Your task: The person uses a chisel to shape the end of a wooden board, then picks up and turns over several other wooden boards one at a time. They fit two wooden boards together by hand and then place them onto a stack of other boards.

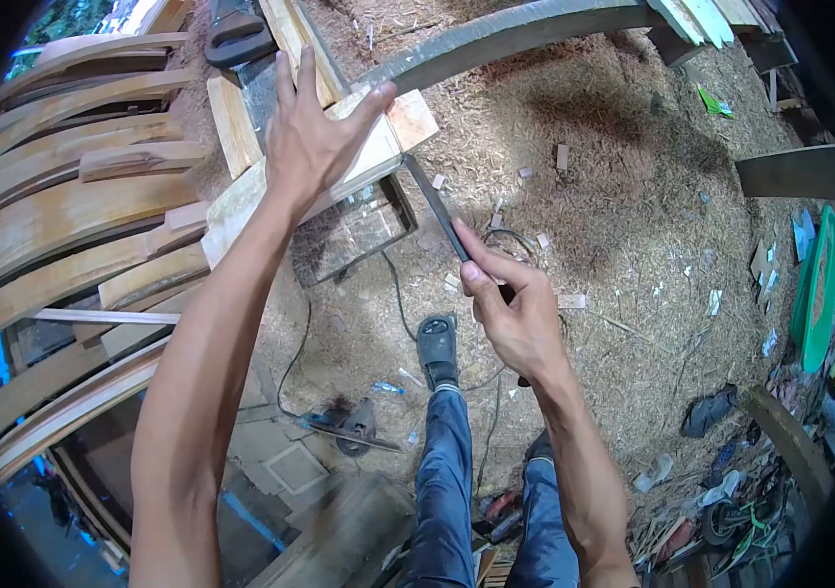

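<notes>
My left hand (312,139) presses down on a pale wooden board (364,162), fingers apart and thumb stretched toward the board's right end. A thin line crosses the board near its end block (413,117). Closed around the near end of a long, narrow dark metal blade (432,201) is my right hand (515,309). The blade's far tip meets the board's front edge close to that line. My fingers hide the grip of the tool. Under the board stands a box-like stand (354,235) with an open front.
Curved wooden pieces (74,216) are stacked at the left. A black-handled tool (238,37) lies beyond my left hand. One long curved beam (525,34) runs behind the board. Sawdust (623,245) and offcuts cover the ground, with a cable (400,294) near my foot. A green plastic object (817,289) stands at right.
</notes>
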A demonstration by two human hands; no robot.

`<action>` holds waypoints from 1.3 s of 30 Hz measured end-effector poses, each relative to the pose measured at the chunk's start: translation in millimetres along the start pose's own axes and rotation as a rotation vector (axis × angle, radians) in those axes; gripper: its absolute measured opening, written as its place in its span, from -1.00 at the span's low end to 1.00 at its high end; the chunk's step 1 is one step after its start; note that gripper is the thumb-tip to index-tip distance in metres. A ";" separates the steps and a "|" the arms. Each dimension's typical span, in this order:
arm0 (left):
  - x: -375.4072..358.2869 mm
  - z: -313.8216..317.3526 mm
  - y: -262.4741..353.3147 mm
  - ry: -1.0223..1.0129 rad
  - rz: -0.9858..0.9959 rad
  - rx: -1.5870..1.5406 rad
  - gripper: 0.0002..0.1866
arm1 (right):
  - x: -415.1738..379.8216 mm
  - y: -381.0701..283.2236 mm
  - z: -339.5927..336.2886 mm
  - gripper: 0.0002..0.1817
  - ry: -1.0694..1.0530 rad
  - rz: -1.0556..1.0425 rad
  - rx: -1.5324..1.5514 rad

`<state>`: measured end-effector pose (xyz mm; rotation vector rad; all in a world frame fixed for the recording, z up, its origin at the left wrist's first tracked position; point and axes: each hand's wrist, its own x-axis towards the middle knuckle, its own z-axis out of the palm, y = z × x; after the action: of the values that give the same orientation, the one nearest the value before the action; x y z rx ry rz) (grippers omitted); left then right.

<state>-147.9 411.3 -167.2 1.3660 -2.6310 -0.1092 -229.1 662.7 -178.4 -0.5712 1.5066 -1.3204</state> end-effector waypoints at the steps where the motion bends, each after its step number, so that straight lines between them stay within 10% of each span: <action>1: -0.2 -0.5 0.7 -0.015 -0.011 -0.004 0.26 | 0.8 -1.0 -1.8 -0.59 0.002 -0.002 -0.001; 11: -1.2 -4.5 6.9 -0.033 0.001 -0.011 0.10 | -5.0 -11.0 27.0 -0.56 0.059 0.050 0.010; 23: -2.5 -9.1 9.2 -0.013 -0.020 -0.038 0.08 | -13.2 -18.5 108.4 -0.52 0.365 0.193 0.721; 39: -1.1 -10.2 8.7 -0.019 0.011 -0.060 0.06 | -4.7 -15.6 9.1 -0.59 0.010 0.160 0.050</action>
<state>-152.3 417.4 -156.1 1.3372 -2.6283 -0.1984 -223.2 658.1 -161.2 -0.4039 1.4913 -1.2356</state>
